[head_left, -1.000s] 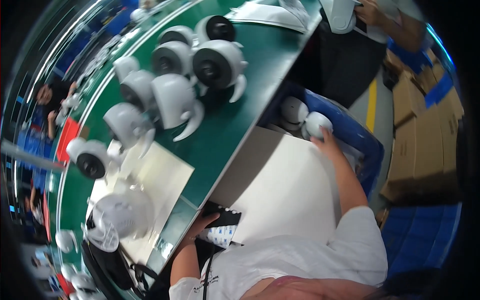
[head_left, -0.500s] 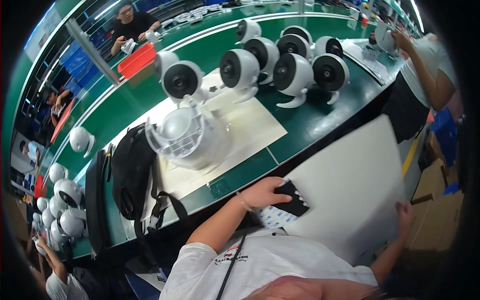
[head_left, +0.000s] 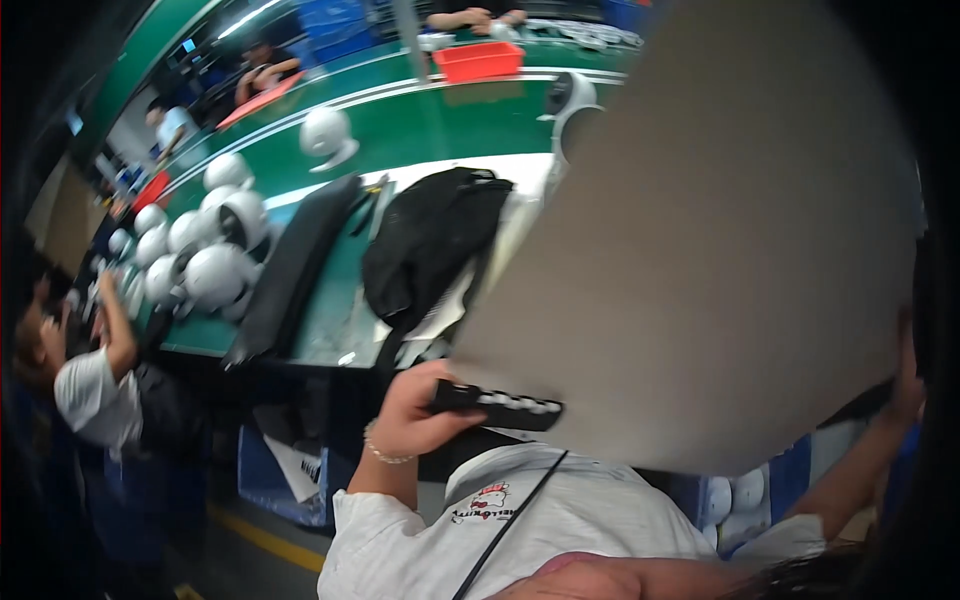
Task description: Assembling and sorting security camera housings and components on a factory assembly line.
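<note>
A large greyish-white sheet (head_left: 700,260) hangs in front of me and covers the right half of the view. My right hand (head_left: 908,375) grips its far right edge; the fingers are dim and partly hidden. Just beyond the sheet's lower left edge, my left hand (head_left: 415,410) is closed around a flat black piece (head_left: 500,407) that has a row of white bumps along its edge. A black backpack (head_left: 435,250) lies on the bench beyond my left hand.
On the green bench (head_left: 430,130) lie a long black case (head_left: 300,270), several round white devices (head_left: 220,275) and a single one (head_left: 327,135). A red bin (head_left: 480,62) stands at the back. A co-worker (head_left: 100,390) is at the left. A blue crate (head_left: 285,470) stands below the bench.
The view has swung left. The sheet is raised and now hides most of the round devices. My left hand still holds the black piece; the blue-printed white sheet by it no longer shows.
</note>
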